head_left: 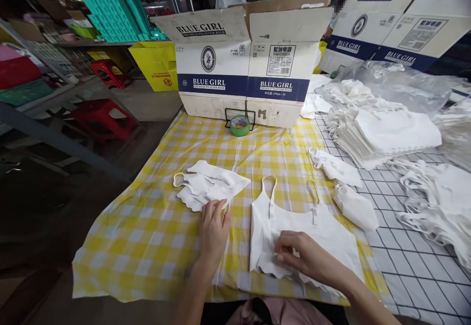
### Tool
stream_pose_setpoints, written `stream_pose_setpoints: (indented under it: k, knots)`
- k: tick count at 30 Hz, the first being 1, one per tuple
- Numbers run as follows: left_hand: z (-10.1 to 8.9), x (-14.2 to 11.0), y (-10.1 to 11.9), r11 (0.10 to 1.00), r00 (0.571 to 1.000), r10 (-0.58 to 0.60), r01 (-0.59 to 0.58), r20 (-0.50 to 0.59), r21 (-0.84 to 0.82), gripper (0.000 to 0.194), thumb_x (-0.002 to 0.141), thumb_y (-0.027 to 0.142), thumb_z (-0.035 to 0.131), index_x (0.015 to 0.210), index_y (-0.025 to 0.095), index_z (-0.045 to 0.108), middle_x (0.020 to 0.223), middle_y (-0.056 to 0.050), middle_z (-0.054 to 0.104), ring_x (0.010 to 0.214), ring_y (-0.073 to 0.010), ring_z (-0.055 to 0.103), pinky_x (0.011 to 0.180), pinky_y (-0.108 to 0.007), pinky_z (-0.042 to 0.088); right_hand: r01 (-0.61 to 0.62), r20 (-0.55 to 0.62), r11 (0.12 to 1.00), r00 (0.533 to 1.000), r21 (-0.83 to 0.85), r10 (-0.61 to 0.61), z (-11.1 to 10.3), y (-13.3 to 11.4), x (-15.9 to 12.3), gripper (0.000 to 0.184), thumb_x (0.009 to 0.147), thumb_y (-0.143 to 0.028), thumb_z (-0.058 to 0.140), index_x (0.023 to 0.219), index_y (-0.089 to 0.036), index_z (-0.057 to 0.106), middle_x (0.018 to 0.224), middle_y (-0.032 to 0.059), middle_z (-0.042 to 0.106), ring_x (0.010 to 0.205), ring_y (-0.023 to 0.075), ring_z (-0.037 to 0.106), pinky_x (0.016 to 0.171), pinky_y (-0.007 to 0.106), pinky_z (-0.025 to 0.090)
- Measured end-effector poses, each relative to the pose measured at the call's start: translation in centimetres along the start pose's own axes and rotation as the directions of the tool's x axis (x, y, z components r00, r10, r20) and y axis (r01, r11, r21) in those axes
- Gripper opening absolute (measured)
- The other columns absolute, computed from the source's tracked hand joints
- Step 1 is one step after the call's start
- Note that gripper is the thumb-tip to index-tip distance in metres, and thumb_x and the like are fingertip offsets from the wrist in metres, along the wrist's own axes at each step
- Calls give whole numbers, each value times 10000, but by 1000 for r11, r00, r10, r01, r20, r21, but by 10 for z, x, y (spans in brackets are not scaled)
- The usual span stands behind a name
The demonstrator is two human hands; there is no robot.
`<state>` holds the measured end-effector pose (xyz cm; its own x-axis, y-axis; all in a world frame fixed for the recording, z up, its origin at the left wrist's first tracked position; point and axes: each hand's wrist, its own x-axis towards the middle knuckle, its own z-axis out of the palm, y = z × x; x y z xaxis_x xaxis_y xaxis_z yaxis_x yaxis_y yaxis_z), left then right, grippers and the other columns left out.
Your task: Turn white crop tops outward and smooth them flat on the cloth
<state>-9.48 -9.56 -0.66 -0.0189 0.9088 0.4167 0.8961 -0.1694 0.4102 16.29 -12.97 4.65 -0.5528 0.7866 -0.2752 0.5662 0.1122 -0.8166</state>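
Two hands worked on the yellow-checked worktop (147, 236) in the head view. The left hand (213, 229), fingers loosely spread and gripping nothing, rested at the edge of a folded white garment (209, 185). The right hand (300, 256) pinched the lower part of a white strappy top (312, 227) lying flat just beside it. Judged from this, a pull could bunch the top's hem or drag the thin straps askew.

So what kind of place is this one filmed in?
Probably a small garment packing workshop: stacks of white tops on the table, reused beer cartons, and a white camisole under the right hand.
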Motion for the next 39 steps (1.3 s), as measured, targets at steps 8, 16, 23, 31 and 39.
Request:
stream_pose_setpoints:
  k: [8, 16, 23, 31, 39]
  knots:
    - [15, 41, -3, 983, 966, 68, -107, 248, 149, 107, 843, 162, 461, 845, 191, 564, 827, -48, 566, 854, -217, 506, 776, -378, 422, -12, -117, 1000, 993, 17, 14, 2, -7, 9, 158, 865, -235, 468, 802, -225, 613, 780, 8, 614, 698, 145, 535, 634, 251, 380]
    - [-14, -12, -13, 964, 915, 222, -258, 336, 65, 211, 882, 120, 368, 964, 201, 545, 1004, -69, 562, 836, -187, 537, 746, -345, 438, -75, -241, 997, 968, -17, 69, 3, 2, 16, 206, 885, -278, 434, 750, -217, 577, 697, -7, 590, 624, 135, 513, 591, 249, 351]
    - [-35, -62, -11, 974, 895, 221, -178, 388, -142, 131, 874, 168, 425, 909, 215, 543, 953, -59, 604, 892, -190, 568, 770, -331, 463, -123, -246, 991, 960, 60, 134, 19, -3, 46, 240, 870, -324, 437, 719, -206, 582, 610, -13, 584, 532, 130, 524, 529, 240, 357]
    - [-34, -28, -21, 995, 995, -98, 97, 33, 22, 247, 849, 285, 491, 1073, 188, 529, 1047, -107, 571, 1017, -258, 521, 867, -407, 422, -293, -103, 930, 942, 222, 321, 49, -22, 107, 336, 874, -367, 366, 588, -209, 442, 429, -16, 535, 296, 114, 455, 390, 242, 334]
    - [-39, -23, -40, 988, 958, -151, 142, 244, 55, 134, 808, 289, 501, 740, 200, 575, 846, -55, 581, 852, -228, 536, 772, -363, 424, -253, -94, 947, 957, 200, 276, 67, -27, 115, 184, 750, -194, 500, 581, -205, 428, 457, -39, 539, 327, 84, 430, 439, 234, 332]
